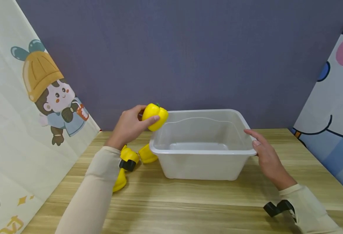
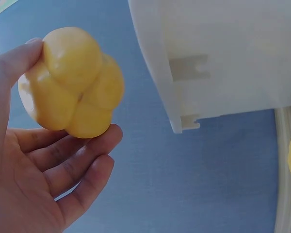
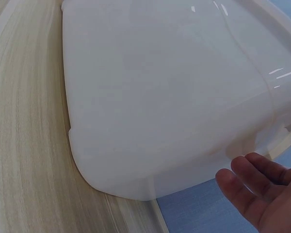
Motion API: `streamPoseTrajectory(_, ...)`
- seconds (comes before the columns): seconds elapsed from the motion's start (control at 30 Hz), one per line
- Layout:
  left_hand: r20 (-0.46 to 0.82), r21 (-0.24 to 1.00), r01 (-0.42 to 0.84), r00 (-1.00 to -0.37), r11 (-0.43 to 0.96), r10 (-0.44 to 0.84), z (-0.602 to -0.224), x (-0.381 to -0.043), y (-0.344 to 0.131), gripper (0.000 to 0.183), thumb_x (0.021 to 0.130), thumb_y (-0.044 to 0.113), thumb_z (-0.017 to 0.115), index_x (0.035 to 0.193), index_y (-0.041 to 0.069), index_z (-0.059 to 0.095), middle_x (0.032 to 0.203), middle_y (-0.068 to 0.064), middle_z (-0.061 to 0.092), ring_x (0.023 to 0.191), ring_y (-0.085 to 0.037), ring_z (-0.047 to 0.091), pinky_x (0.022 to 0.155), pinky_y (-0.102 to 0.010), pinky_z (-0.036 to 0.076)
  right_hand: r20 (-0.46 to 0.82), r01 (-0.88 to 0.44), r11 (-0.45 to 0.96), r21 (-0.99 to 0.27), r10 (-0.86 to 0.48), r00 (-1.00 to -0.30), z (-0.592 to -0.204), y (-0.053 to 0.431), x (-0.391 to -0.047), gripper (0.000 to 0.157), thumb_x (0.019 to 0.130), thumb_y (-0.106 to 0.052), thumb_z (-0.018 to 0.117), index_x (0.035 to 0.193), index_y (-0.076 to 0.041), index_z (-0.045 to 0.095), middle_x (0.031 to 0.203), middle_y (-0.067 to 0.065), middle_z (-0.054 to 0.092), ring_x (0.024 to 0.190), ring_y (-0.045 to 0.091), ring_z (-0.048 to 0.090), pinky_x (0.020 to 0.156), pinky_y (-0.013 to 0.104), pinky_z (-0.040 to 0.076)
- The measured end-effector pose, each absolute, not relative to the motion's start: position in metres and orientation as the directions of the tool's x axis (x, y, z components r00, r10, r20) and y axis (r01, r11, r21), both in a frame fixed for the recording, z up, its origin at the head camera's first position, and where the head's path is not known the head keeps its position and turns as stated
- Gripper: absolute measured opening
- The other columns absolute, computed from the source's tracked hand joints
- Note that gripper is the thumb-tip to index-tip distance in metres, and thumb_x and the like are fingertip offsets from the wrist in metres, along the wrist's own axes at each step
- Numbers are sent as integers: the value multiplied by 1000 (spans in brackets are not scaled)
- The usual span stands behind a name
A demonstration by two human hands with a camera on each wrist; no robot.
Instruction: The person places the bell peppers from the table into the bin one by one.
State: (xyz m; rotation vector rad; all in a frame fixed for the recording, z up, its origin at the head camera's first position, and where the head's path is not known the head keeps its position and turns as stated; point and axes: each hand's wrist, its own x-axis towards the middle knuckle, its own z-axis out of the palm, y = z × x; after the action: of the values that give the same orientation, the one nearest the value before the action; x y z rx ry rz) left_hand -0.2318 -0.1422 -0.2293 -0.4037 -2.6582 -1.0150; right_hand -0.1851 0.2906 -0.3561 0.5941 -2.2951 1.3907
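A yellow bell pepper (image 1: 155,117) with a short green stem is held up beside the bin's left rim. My left hand (image 1: 130,125) grips it between thumb and fingers; the left wrist view shows the lobed underside of the pepper (image 2: 80,92). At the white plastic bin (image 1: 200,165), my right hand (image 1: 266,159) holds the right rim. In the right wrist view, fingers of that hand (image 3: 262,189) lie outside the bin wall (image 3: 150,97), under the rim, with the thumb hidden. The bin stands upright on the table, and its visible floor is bare.
More yellow peppers lie on the wooden table (image 1: 171,208) left of the bin, one pepper (image 1: 148,154) close by its wall and others partly behind my left forearm. A dark panel (image 1: 189,58) rises behind, with printed cloths (image 1: 10,107) at the sides.
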Motion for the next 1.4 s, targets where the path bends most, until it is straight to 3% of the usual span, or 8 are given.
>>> streamPoseTrajectory(0.37,313,585,351,-930,731,195,-226,-235,-133,80,84,70,66,138,12,57,113,-2,66,96,-20,62,80,-38,54,528,-532,416,-737,-136,-838,-358,291,-186,45,111,-20,28,153,-7,37,154,18,33,124,1,37,88,13,35)
streamPoseTrajectory(0.97,249,550,365,-930,751,269,-214,-248,-111,77,83,72,64,135,14,58,111,2,65,93,-18,62,76,-36,53,525,-529,438,-726,-142,-839,-356,291,-183,46,111,-21,28,155,-10,36,155,18,32,126,1,36,90,14,34)
streamPoseTrajectory(1.4,209,460,418,-908,784,362,-208,-255,-88,76,83,75,61,130,15,62,107,6,64,91,-15,59,77,-35,51,535,-539,417,-732,-137,-833,-356,291,-185,46,111,-21,26,154,-8,36,154,18,32,124,3,38,89,13,35)
